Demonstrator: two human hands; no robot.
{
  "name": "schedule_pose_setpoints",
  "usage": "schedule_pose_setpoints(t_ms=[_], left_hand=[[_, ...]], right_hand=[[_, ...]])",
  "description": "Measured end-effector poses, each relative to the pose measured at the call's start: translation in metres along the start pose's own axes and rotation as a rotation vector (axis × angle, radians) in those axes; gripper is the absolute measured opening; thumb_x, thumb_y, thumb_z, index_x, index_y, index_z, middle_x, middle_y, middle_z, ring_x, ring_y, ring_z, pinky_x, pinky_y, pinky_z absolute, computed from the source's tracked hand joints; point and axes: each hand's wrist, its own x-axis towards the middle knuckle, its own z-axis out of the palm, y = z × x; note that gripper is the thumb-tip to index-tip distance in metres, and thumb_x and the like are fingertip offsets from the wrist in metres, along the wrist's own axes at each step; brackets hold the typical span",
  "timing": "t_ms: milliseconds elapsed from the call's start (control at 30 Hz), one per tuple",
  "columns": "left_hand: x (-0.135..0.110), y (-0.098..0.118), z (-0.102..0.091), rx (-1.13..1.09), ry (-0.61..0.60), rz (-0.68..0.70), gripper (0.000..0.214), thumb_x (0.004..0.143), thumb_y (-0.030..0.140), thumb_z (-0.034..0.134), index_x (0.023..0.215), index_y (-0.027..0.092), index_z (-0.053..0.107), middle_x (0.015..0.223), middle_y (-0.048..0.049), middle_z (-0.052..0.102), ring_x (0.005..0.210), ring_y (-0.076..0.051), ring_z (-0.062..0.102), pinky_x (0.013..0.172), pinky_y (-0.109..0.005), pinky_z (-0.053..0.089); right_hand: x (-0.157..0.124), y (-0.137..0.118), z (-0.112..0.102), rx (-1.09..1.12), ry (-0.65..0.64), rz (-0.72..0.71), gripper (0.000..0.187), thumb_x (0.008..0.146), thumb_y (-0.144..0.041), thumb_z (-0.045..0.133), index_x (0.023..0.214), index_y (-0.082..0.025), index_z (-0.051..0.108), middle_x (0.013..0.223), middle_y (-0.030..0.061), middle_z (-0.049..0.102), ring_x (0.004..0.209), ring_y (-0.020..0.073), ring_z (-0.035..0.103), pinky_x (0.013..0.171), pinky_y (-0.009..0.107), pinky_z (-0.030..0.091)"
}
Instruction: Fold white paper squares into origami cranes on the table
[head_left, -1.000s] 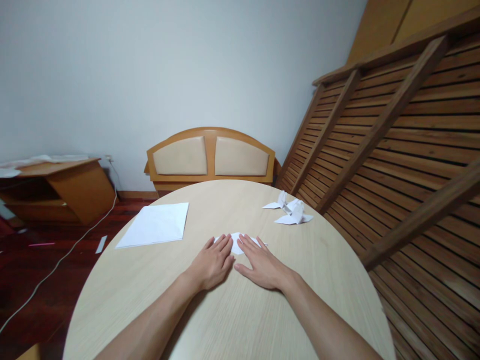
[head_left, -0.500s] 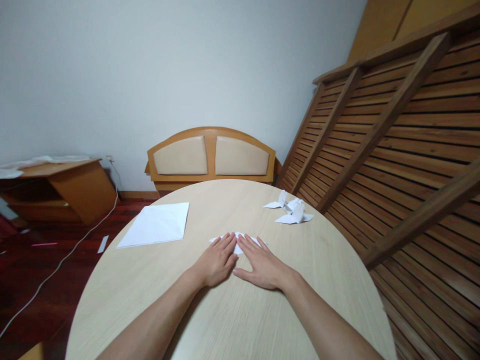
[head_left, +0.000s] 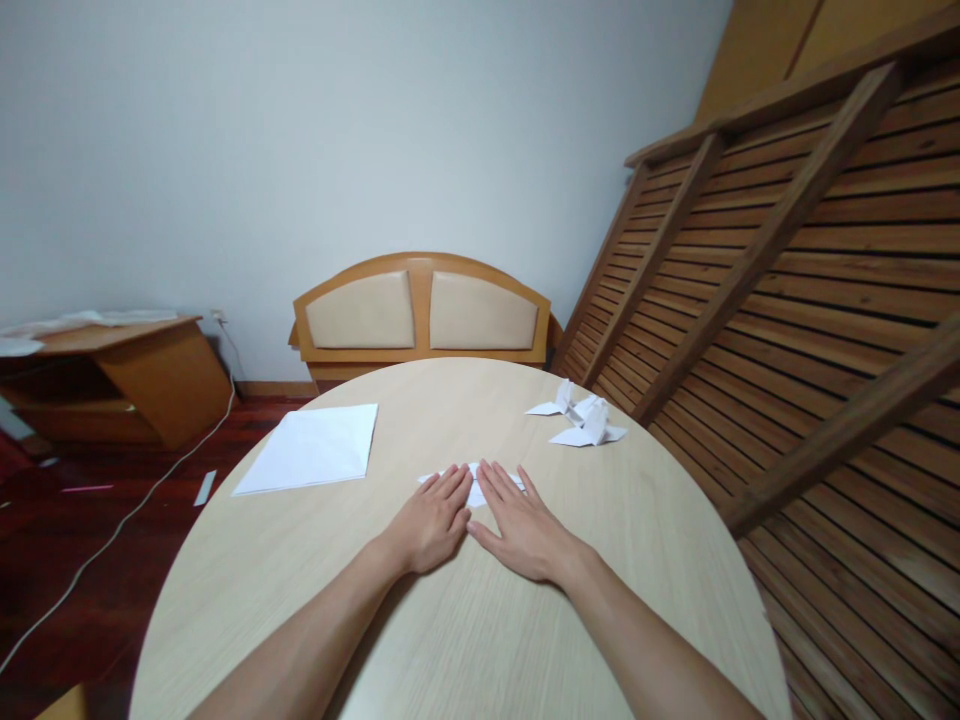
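A small folded piece of white paper (head_left: 475,494) lies flat on the round wooden table (head_left: 442,640), mostly covered by my fingers. My left hand (head_left: 433,522) rests on its left part, palm down, with the fingers stretched out. On its right part lies my right hand (head_left: 519,525), also flat, with the fingers spread and the thumb pointing toward the left hand. Only the middle and the pointed side tips of the folded paper show.
White paper sheets (head_left: 311,450) lie at the table's left. Several-winged folded paper figures (head_left: 592,425) sit at the back right. A headboard (head_left: 421,310) stands behind the table, and a slatted wooden frame (head_left: 795,270) leans on the right. A white cable (head_left: 142,510) crosses the floor.
My right hand has shifted slightly, its fingers turned a little and the thumb nearer my left hand. My left hand stays in place on the paper.
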Motion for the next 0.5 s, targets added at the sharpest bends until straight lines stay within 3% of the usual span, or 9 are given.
schedule_pose_setpoints(t_ms=[167,300,400,500], left_hand=[[0.000,0.000,0.000,0.001,0.008,-0.046,0.055,0.101,0.034,0.029,0.152,0.013,0.031,0.159,-0.0133,0.029,0.148,-0.025,0.025,0.119,-0.047,0.025],[-0.001,0.001,0.000,0.033,0.095,-0.119,0.057,0.099,0.034,0.035,0.151,0.011,0.032,0.159,-0.0173,0.028,0.149,-0.029,0.021,0.119,-0.052,0.021],[-0.002,0.003,-0.002,0.024,0.103,-0.018,0.059,0.099,0.034,0.037,0.154,0.016,0.027,0.161,-0.0130,0.025,0.150,-0.027,0.017,0.121,-0.051,0.017],[-0.002,0.002,-0.004,-0.029,0.041,0.026,0.056,0.101,0.037,0.034,0.154,0.019,0.028,0.160,-0.0107,0.028,0.149,-0.026,0.024,0.119,-0.049,0.023]], right_hand=[[0.001,0.005,-0.002,0.039,-0.082,0.003,0.075,0.099,-0.059,0.032,0.157,-0.014,0.019,0.163,0.0120,0.016,0.151,0.0268,0.012,0.122,0.052,0.005],[0.002,0.008,-0.002,0.053,-0.084,0.000,0.067,0.100,-0.051,0.034,0.157,-0.017,0.022,0.163,0.0101,0.018,0.151,0.0264,0.014,0.121,0.052,0.007],[0.003,0.011,-0.002,0.057,-0.063,-0.001,0.059,0.101,-0.040,0.033,0.156,-0.019,0.026,0.162,0.0082,0.021,0.151,0.0245,0.016,0.121,0.051,0.010],[0.006,0.015,-0.004,0.067,-0.035,-0.025,0.056,0.099,-0.030,0.034,0.154,-0.019,0.030,0.160,0.0074,0.029,0.149,0.0232,0.023,0.120,0.050,0.016]])
